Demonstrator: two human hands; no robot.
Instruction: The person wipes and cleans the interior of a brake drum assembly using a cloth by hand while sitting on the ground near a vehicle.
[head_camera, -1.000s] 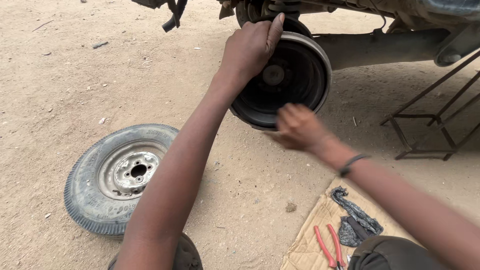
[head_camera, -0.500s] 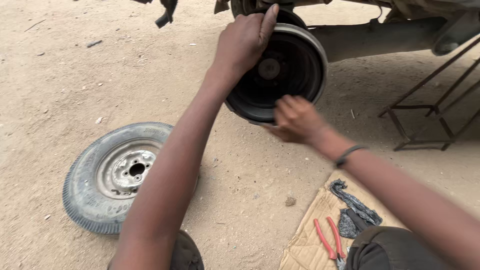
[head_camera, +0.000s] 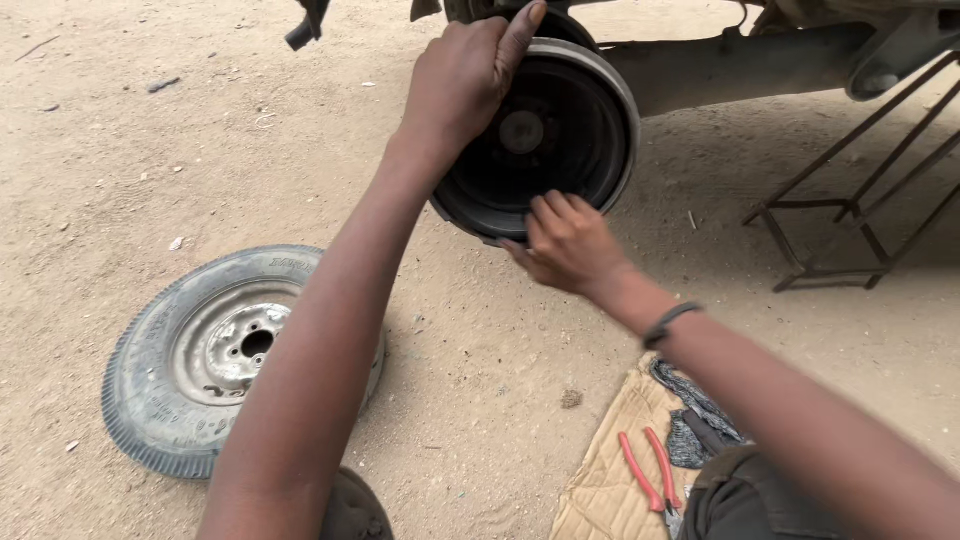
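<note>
drum position: I see the dark brake drum (head_camera: 545, 135) at 12 o'clock in the head view, on the axle end under the vehicle, open face turned toward me.
drum axis: runs along the axle beam (head_camera: 720, 65), which leads off to 2 o'clock; any slide off the hub would be along that line, toward me.
left hand: my left hand (head_camera: 465, 85) sits at the drum's 10 o'clock, fingers curled over the upper rim, index finger laid straight along the top edge; a closed hold on the rim.
right hand: my right hand (head_camera: 565, 240) is at the drum's 6 o'clock, fingertips pressing the lower lip, palm down; fingers half bent, and I cannot tell whether they hook behind the rim.
nearer hand: both touch; the left has the firmer purchase.
arm pose: left forearm is stretched long from 7 o'clock, right comes in from 4 o'clock, wrist band showing.
surroundings: wheel with tyre (head_camera: 215, 355) flat on the sand at 8 o'clock; red-handled pliers (head_camera: 650, 470) on a cloth at 5 o'clock.
</note>
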